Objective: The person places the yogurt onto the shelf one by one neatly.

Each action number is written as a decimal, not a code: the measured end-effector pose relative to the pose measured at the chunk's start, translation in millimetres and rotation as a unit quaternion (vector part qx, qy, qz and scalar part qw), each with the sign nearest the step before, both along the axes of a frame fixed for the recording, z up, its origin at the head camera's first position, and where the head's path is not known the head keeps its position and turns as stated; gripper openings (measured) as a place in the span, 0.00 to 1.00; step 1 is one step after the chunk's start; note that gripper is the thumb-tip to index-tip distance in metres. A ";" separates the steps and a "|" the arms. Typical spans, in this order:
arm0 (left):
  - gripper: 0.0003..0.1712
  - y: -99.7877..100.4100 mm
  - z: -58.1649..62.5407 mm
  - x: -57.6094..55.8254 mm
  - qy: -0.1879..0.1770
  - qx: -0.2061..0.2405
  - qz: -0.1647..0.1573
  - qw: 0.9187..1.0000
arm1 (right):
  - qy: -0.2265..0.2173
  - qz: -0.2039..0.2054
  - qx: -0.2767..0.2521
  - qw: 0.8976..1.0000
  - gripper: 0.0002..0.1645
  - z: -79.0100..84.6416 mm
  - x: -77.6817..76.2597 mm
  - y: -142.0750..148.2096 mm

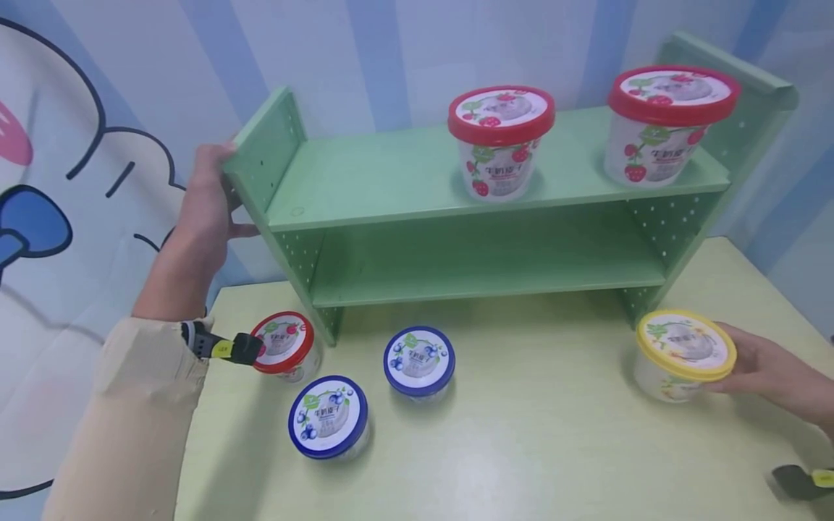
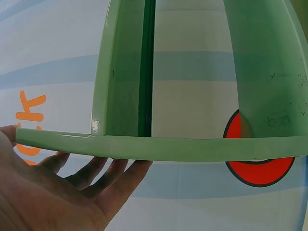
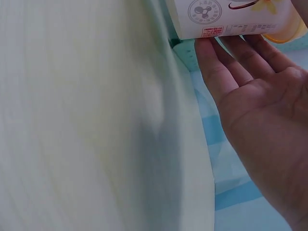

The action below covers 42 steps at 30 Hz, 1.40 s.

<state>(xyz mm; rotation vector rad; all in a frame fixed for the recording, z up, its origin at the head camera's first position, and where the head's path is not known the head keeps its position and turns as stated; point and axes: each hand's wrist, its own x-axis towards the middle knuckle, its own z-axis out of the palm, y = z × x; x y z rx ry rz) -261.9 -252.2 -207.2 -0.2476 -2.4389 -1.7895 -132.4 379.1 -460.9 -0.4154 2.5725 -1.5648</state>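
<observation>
At the upper left in the head view, my left hand (image 1: 207, 199) grips the left side panel (image 2: 192, 149) of a green two-tier shelf (image 1: 371, 174). Its fingers lie along the panel's outer face, with the thumb at the panel's edge in the left wrist view. Over on the right, my right hand (image 1: 769, 373) holds a yellow-lidded ice cream cup (image 1: 684, 347) by its side, beside the shelf's right leg. Fingertips press on the white wall of the cup in the right wrist view. Two red-lidded cups, one mid-shelf (image 1: 500, 141) and one at the right end (image 1: 667, 130), stand on the top tier.
Two blue-lidded cups, one nearer (image 1: 329, 420) and one farther back (image 1: 420, 362), stand on the pale table (image 1: 521, 449). Another red-lidded cup (image 1: 284, 346) is by the shelf's left leg, partly behind the left wrist camera. A striped wall (image 1: 443, 43) rises behind the shelf.
</observation>
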 end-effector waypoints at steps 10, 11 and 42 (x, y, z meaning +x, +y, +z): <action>0.32 -1.0 -1.7 -2.5 0.002 -0.001 -0.002 1.000 | 0.010 0.055 -0.033 0.998 0.46 16.0 -0.8 -16.2; 0.33 -1.0 -1.8 -2.7 0.003 -0.003 -0.001 1.000 | 0.011 0.060 -0.037 0.997 0.47 17.1 -0.7 -16.9; 0.33 -1.4 -2.4 -2.3 0.010 -0.008 -0.001 1.000 | 0.075 0.015 -0.092 0.993 0.48 53.0 3.5 -51.4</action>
